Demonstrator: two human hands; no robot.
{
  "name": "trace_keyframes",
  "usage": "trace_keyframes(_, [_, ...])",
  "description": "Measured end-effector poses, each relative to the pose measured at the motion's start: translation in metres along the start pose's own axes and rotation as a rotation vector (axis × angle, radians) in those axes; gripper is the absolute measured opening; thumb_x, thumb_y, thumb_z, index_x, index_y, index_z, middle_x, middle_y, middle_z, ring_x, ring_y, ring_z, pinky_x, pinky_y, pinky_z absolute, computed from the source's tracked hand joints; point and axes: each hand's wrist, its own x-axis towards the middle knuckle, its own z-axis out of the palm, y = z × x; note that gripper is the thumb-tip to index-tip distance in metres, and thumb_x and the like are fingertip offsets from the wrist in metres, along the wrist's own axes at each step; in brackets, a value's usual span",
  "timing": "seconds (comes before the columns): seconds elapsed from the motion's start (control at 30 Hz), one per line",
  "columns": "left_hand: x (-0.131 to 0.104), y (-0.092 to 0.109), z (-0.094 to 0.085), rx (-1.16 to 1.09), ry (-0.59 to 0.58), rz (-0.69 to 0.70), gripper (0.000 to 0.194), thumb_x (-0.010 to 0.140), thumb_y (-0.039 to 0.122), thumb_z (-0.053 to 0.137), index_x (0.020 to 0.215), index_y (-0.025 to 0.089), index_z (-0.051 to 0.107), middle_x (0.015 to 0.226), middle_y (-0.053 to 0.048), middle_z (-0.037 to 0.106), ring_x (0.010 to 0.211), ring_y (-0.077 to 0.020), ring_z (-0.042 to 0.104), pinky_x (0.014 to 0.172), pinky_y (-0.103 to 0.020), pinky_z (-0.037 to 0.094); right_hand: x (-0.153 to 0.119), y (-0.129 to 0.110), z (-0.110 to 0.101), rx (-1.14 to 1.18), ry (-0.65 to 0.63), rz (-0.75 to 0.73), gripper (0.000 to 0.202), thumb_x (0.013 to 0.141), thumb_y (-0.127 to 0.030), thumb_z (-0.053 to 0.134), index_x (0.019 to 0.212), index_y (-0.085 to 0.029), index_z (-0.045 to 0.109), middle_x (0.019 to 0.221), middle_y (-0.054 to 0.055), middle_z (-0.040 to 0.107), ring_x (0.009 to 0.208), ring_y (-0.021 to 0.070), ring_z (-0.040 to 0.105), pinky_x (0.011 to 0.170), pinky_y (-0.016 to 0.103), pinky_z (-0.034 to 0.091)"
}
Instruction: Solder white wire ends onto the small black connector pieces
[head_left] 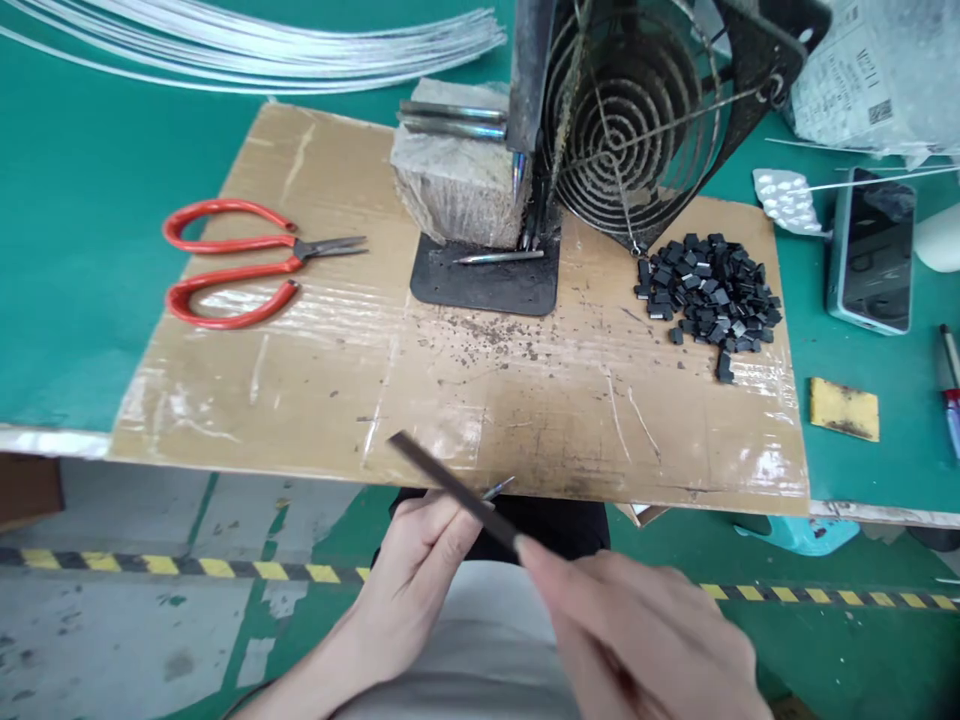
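So I'm standing by this bench [67, 250], and the person's got both hands busy right at its near edge, just above their lap. Left hand [424, 565] has a snug grip, thumb against fingers, on a skinny pointed metal piece [499, 488], with only the tip poking out past the thumb. Right hand [637, 620] is a bit blurry but its grip is closed around one end of a dark flat bar [435, 472], looks like a file tbh. The bar slants across by the left thumb, right next to the metal piece; can't tell if those two actually touch.

Beyond the hands there's a scuffed cardboard sheet [315, 400] with dark crumbs [491, 340] scattered on it. Red-handled scissors [302, 250] lie on its left side, blades pointing right. Mid-back is a pale rough block [457, 195] with metal rods [450, 122] on top, and a grimy fan [615, 140] beside it. Over on the right: a heap of little black parts [709, 290], then a stained yellow sponge [844, 402] just off the cardboard.
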Motion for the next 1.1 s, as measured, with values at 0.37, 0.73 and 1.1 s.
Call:
trace_keyframes(0.37, [-0.002,-0.002,0.0,-0.022,-0.004,-0.025,0.042,0.108,0.031,0.041,0.068,0.022,0.04,0.065,0.004,0.038,0.062,-0.0136,0.036,0.06,-0.027,0.034,0.016,0.023,0.007,0.087,-0.027,-0.008,0.028,0.096,-0.002,0.063,0.118,-0.014,0.077,0.069,-0.001,0.07,0.053,0.0091,0.062,0.049,0.023,0.049])
trace_keyframes(0.73, [-0.001,0.001,0.001,-0.007,0.008,-0.025,0.045,0.109,0.035,0.04,0.066,0.022,0.036,0.062,0.004,0.035,0.059,-0.013,0.033,0.057,-0.027,0.032,0.008,0.019,0.006,-0.066,0.117,-0.057,0.034,0.095,-0.001,0.063,0.122,-0.018,0.077,0.074,-0.002,0.077,0.053,0.0085,0.066,0.053,0.021,0.053])
trace_keyframes(1.1, [-0.003,0.0,0.001,0.032,0.043,-0.073,0.05,0.108,0.046,0.045,0.065,0.021,0.044,0.062,0.003,0.041,0.059,-0.0138,0.038,0.056,-0.028,0.033,0.001,0.006,0.022,-0.012,0.201,-0.04,0.034,0.095,-0.001,0.055,0.102,-0.022,0.08,0.058,-0.007,0.064,0.042,0.0068,0.054,0.041,0.026,0.04])
